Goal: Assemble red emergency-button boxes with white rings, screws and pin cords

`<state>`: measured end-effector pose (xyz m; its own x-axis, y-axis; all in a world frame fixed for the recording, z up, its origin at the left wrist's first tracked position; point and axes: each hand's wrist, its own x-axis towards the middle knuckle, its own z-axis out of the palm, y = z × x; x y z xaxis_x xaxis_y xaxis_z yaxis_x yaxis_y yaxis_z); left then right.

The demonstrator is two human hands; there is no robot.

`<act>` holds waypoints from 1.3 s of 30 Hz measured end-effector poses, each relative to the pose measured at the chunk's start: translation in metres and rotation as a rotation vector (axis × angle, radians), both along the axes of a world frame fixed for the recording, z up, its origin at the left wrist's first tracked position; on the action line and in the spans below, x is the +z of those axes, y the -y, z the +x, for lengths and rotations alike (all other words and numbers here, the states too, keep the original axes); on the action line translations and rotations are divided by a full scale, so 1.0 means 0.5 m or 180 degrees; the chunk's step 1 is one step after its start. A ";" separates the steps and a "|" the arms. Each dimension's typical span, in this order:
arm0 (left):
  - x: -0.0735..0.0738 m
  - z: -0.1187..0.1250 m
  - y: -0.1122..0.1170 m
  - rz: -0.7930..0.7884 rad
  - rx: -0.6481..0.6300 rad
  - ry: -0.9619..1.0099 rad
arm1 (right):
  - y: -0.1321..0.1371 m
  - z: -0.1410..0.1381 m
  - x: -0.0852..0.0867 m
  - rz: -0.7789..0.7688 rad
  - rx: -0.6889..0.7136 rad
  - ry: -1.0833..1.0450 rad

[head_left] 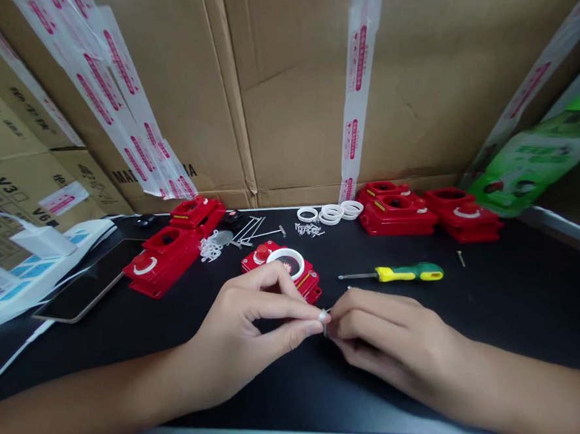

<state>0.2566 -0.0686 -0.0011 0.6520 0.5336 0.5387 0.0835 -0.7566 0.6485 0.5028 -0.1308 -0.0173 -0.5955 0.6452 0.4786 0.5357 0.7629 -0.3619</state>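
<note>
My left hand (264, 317) pinches a small pale, screw-like piece (325, 327) between thumb and fingertips. My right hand (395, 332) meets it there, its fingers closed together; what they hold is hidden, though a thin metal bit pokes out between the two hands. Just behind my left hand lies a red housing (250, 264) with a red button and a white ring (300, 259) around its dark round window. A screwdriver (406, 273) with a yellow and green handle rests behind my right hand, its tip pointing left.
More red housings stand at back left (162, 264) and back right (398, 215). White rings (332, 213), small screws (309, 229), T-shaped metal rods (259, 235) and white clips (212, 246) lie between. A phone (90, 281), power strip (82, 239) and green bottle (532, 156) flank the table.
</note>
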 end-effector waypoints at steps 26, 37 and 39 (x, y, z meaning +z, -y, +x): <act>-0.016 -0.004 -0.036 0.0442 -0.0298 -0.0589 | -0.048 0.034 -0.009 0.0486 -0.0719 -0.0106; -0.027 0.002 -0.031 -0.0066 -0.0614 -0.0381 | -0.041 0.017 -0.023 0.0062 -0.0596 0.0313; -0.033 0.006 -0.028 -0.0090 -0.0476 -0.0194 | -0.027 0.007 -0.025 0.0053 -0.0540 0.0424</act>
<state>0.2594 -0.0546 -0.0174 0.7563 0.4424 0.4819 0.0110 -0.7452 0.6668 0.5064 -0.1173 -0.0298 -0.5379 0.7342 0.4142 0.6992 0.6631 -0.2673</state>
